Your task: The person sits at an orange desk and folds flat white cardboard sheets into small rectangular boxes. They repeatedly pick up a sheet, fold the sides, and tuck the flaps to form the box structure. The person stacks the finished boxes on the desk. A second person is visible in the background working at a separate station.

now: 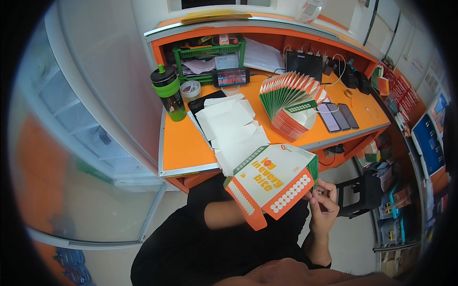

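A half-folded cardboard box (274, 183), white with orange and green print and dotted flaps, is held up in front of my chest. My right hand (324, 202) pinches its lower right flap with the fingertips. My left forearm (222, 214) runs in under the box's left end; the left hand itself is hidden behind the box, which rests there. Just beyond lies a stack of flat white box blanks (229, 126) on the orange desk (183, 145).
A fan of folded green and orange boxes (288, 97) stands mid-desk. A green bottle (169, 93), a tape roll (191, 89), a lit phone (232, 76) and a green crate (210, 52) sit behind. Three dark phones (338, 117) lie at right. A black stool (367, 190) stands beside me.
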The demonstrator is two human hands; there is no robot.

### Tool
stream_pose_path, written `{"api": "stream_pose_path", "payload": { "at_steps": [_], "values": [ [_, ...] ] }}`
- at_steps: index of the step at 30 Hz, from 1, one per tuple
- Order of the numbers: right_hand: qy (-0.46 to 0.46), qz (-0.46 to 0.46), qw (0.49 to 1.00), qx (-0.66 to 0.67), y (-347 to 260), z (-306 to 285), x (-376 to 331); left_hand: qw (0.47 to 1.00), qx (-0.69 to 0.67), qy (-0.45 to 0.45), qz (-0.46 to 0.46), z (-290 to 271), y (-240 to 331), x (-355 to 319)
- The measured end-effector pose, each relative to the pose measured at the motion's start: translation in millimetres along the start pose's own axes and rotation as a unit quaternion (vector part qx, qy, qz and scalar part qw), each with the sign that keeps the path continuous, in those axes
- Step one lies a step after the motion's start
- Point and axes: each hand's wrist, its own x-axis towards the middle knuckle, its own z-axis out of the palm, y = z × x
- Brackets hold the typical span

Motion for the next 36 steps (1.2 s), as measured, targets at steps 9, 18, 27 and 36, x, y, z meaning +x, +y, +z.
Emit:
{"api": "stream_pose_path", "payload": {
  "at_steps": [9,18,27,36],
  "values": [
    [0.035,-0.041,0.996,-0.072,-10,3,-1,1.000,-0.004,0.004,0.006,-6,1,-9],
    [0.066,-0.125,0.980,-0.142,-5,9,-13,0.998,0.037,0.014,0.039,4,-6,-2],
    [0.077,0.099,0.985,0.119,25,-61,-11,0.879,0.413,-0.074,0.228,16,1,3],
    [-0.033,0.213,0.959,0.185,-9,-80,32,0.616,0.675,-0.217,0.345,7,23,41]
  ]
}}
